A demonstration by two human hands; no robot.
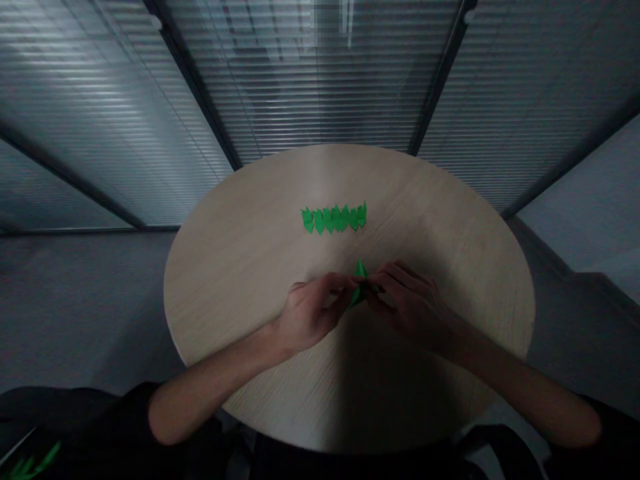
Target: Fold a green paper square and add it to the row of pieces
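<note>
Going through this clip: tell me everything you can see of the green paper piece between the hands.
The green paper piece is bright, matte paper folded into an angular, pointed shape. One tip stands up above the fingers and a lower corner slants down and left. The left hand and right hand pinch it from either side, hiding its middle, so its folds cannot be made out. It sits over the round table, though whether it touches the surface cannot be told.

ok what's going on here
A person holds a folded piece of green paper between their left hand and right hand, over a round wooden table. Farther across the table, a row of similar folded green pieces lies side by side.
</note>
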